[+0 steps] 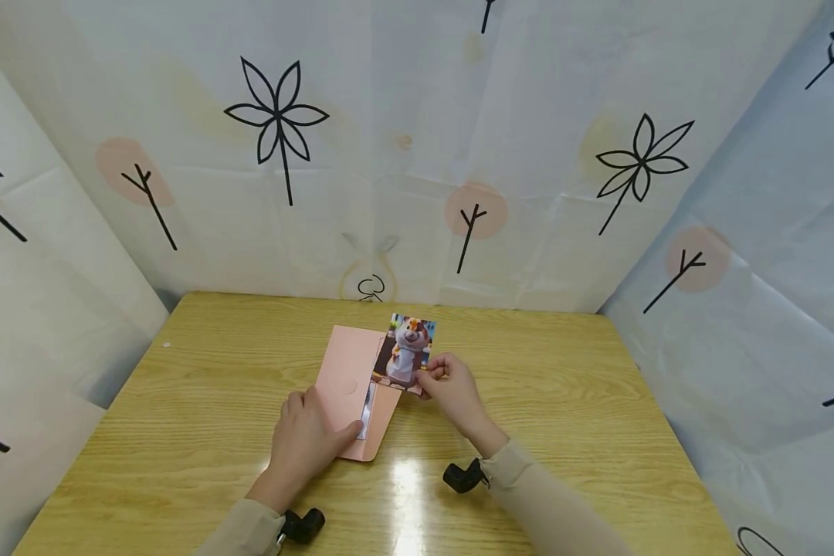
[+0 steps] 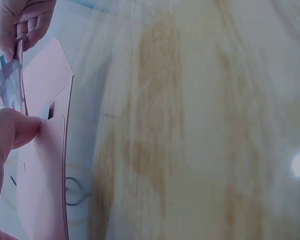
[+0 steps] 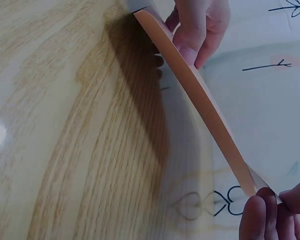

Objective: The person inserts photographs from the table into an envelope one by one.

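Note:
A pink paper envelope with its flap open is tilted above the table, and my left hand grips its lower left side, the thumb at the opening. Inside the opening shows a strip of another picture. My right hand pinches the lower right corner of a photo card between thumb and fingers. The card, printed with a plush animal in white, overlaps the envelope's right edge in the head view. In the left wrist view the card stands beside the envelope near the left thumb.
The wooden table spreads around both hands. Behind and at the sides hangs a pale cloth with drawn flowers and twigs. Black wrist cameras are worn at both cuffs.

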